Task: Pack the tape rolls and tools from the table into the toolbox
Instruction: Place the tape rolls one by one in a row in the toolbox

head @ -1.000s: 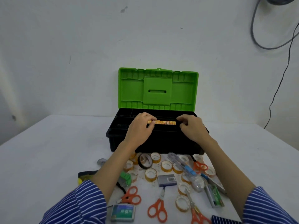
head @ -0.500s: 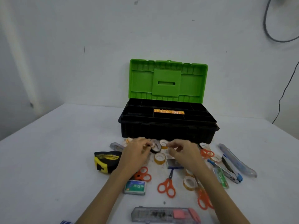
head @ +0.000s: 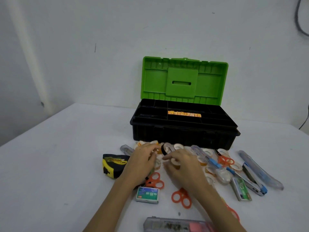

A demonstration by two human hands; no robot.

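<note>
Toolbox (head: 184, 134) at the far side of the white table (head: 58, 164), green lid (head: 184, 81) standing upright and open. Black tray divided into compartments; an orange strip (head: 184, 113) lies in a middle compartment. Other compartments look dark, contents not readable.

Clutter lies on the table in front of the box. Both hands sit over its middle. Left hand (head: 142, 162) palm down, fingers curled onto small tape rolls; whether it grips one I cannot tell. Right hand (head: 182, 164) also palm down, thumb and forefinger pinching a small tape roll (head: 175, 162) with a white face. Black tape roll (head: 166, 149) stands on edge just beyond the fingertips, between the two hands and the box front.

More tape rolls (head: 234, 166), yellowish with white cores, scattered to the right of the right hand, near the box. Tape measure (head: 113, 164), yellow and black, just left of the left wrist. Staple box (head: 147, 195), green label, lies between the forearms. Orange scissors (head: 154, 180) partly under the left wrist; a second pair (head: 182, 197) beside the right forearm; a third pair (head: 225, 160) further right among the rolls. Stapler (head: 254, 180) with blue tip and a clear cutter (head: 260, 169) lie at the right edge of the heap. Grey case (head: 175, 225) at the near edge, partly cut off.
</note>
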